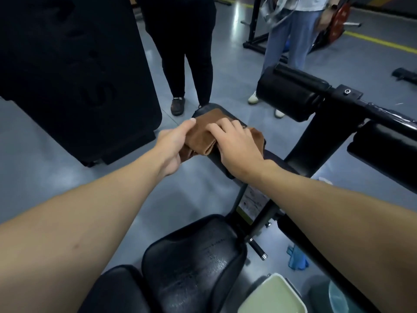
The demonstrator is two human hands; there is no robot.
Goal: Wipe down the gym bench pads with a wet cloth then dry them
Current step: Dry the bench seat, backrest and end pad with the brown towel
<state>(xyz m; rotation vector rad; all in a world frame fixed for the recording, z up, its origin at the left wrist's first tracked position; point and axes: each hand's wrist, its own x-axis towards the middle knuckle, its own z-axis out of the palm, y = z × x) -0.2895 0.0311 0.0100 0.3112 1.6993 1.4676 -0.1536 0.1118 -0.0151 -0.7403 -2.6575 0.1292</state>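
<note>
A folded brown cloth [204,127] lies across a black roller pad [216,161] at the middle of the head view. My left hand [172,145] grips the cloth's left end, thumb on top. Flat on the cloth's right part, fingers spread, rests my right hand [237,145]. The black seat pad [194,263] below shows wet streaks. Another black roller pad [288,93] sits to the upper right on the black frame [383,114].
Two people stand close beyond the pad: dark trousers [189,53] and light blue trousers [286,37]. A large black block [74,71] stands at left. A pale green bin [270,294] and a blue glove [295,258] are at lower right on the grey floor.
</note>
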